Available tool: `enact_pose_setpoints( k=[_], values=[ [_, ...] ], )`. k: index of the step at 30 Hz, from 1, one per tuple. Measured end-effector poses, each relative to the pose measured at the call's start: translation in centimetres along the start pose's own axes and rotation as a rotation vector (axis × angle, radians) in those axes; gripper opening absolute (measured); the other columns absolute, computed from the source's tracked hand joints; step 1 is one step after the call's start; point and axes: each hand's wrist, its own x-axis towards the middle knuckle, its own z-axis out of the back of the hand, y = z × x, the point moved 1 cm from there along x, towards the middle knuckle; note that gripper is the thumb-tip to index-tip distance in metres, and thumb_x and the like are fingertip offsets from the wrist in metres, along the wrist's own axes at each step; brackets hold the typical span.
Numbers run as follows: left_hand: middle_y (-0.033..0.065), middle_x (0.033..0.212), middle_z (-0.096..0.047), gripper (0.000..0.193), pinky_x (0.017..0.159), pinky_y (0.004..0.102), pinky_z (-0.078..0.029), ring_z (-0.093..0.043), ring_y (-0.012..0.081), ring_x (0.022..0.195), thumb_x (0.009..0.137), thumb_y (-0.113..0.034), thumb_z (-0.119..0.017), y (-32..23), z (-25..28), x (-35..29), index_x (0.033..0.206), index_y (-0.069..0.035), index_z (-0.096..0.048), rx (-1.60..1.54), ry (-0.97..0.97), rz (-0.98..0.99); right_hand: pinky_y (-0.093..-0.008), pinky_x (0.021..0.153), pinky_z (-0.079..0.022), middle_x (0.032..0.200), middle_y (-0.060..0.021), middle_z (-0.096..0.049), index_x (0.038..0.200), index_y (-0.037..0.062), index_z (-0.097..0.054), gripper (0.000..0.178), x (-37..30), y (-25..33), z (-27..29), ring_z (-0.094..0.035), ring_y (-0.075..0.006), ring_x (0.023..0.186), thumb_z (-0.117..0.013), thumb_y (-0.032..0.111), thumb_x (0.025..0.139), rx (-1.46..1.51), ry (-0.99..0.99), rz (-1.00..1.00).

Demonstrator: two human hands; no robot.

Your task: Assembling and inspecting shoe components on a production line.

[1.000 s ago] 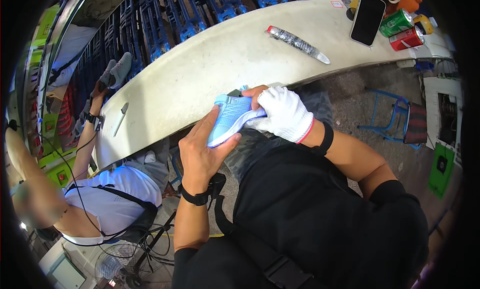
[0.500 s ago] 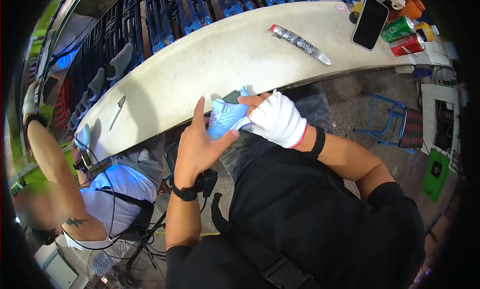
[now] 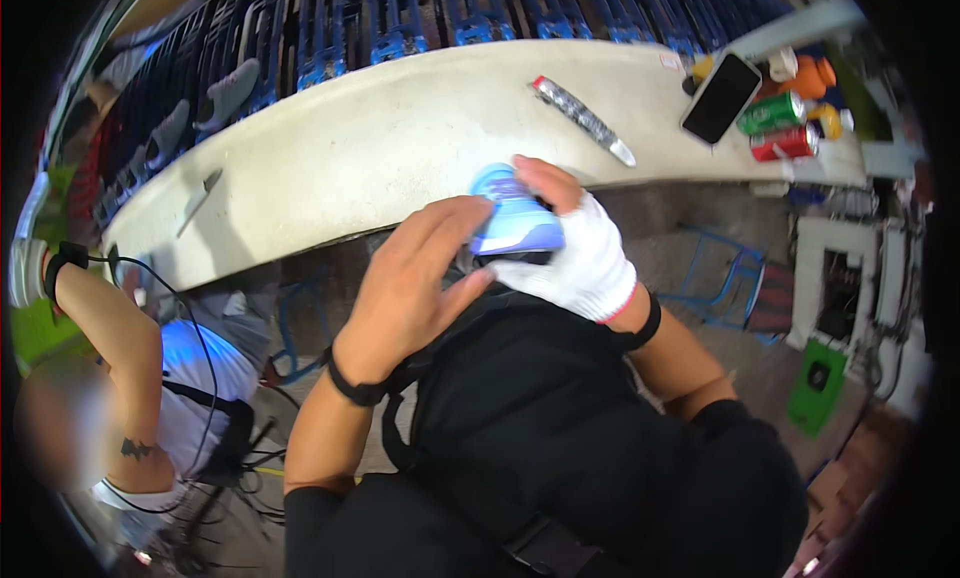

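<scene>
your gloved right hand (image 3: 580, 263) grips the blue shoe (image 3: 515, 218) from below, its long axis pointing away toward the pale surface (image 3: 380, 148). your bare left hand (image 3: 415, 278) lies flat on its near side, fingers (image 3: 455, 218) spread (nothing pinched), the nearer hand.

A long pale curved counter (image 3: 380, 148) carried a slim silver tube with a red cap (image 3: 582, 119) and a black phone (image 3: 720, 97). A green can (image 3: 778, 113) lay just above a red can (image 3: 785, 143) near the counter's right end.
</scene>
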Motion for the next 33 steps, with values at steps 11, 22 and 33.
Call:
enact_pose_setpoints(
  k=[11,22,33],
  values=[
    [0.0132,0.109,-0.069,0.044,0.085,0.0449,-0.061,-0.069,0.0347,0.104,0.07,-0.004,-0.093,3.8,-8.3,-1.1,0.108,-0.001,-0.071,0.008,-0.484,-0.274,-0.0471,0.108,-0.058,0.117,-0.0131,-0.081,0.116,0.0037,-0.074,0.06,-0.4,-2.3,-0.5,-0.076,-0.035,0.122,-0.106,0.023,0.069,0.361,-0.036,0.056],
    [0.0042,0.096,-0.066,0.041,0.067,0.0388,-0.058,-0.068,0.029,0.098,0.067,-0.019,-0.097,4.9,-5.2,0.3,0.095,-0.011,-0.067,-0.063,-0.268,-0.202,-0.045,0.1,-0.059,0.106,-0.0094,-0.08,0.105,0.0079,-0.075,0.057,2.3,-2.5,1.0,-0.079,-0.0328,0.108,-0.107,0.033,0.066,0.254,0.15,0.267],
    [0.0104,0.125,-0.07,0.049,0.098,0.0447,-0.059,-0.066,0.0366,0.122,0.077,-0.004,-0.086,6.9,-3.2,-0.9,0.124,-0.009,-0.071,0.105,-0.223,-0.142,-0.0518,0.102,-0.058,0.103,-0.0154,-0.081,0.106,0.0072,-0.069,0.054,2.1,-3.7,0.4,-0.078,-0.0381,0.109,-0.101,0.038,0.075,0.419,0.113,0.303]
  ],
)
